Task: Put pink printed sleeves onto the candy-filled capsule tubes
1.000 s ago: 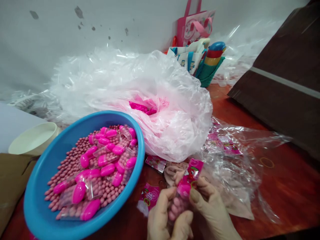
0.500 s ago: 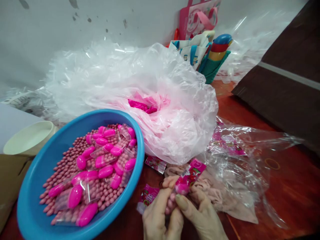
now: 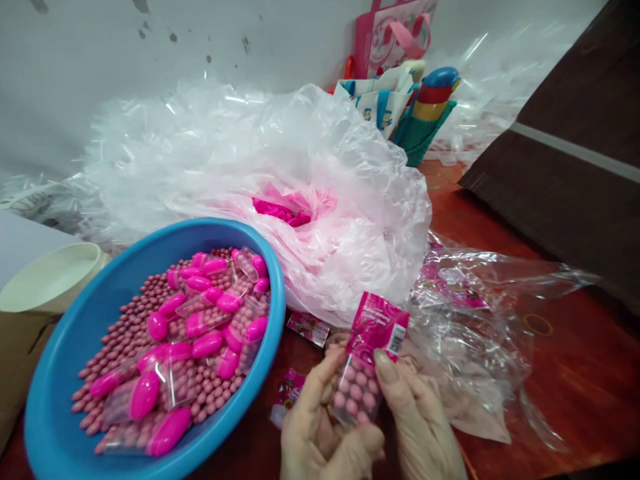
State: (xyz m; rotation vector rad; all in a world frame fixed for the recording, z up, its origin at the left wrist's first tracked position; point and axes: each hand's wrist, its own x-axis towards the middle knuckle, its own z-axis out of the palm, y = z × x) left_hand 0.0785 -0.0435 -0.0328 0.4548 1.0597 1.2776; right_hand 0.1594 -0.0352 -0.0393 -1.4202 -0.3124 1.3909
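Observation:
Between both hands is a clear tube of pink beads [image 3: 356, 393] with a printed pink label sleeve [image 3: 373, 327] over its upper end; a barcode shows on the label. My left hand [image 3: 315, 427] is closed around the tube's left side and lower end. My right hand [image 3: 417, 420] grips it from the right, thumb pressed on the label's lower edge. Just left of my hands stands a blue basin [image 3: 281, 300] holding loose pink beads [image 3: 117, 347] and several clear tubes with bright pink caps [image 3: 207, 343]. Flat printed labels [image 3: 307, 327] lie on the table near the hands.
A large translucent plastic bag [image 3: 350, 260] with bright pink pieces [image 3: 280, 212] inside lies behind the basin. Crinkled clear plastic [image 3: 470, 333] covers a pinkish cloth [image 3: 480, 413] at right. A cream bowl [image 3: 55, 277] stands left; a dark brown box [image 3: 565, 153] leans at right.
The bead tube has turned in my hands, so the label's barcode side and more beads now face me. My left fingers have shifted lower on it.

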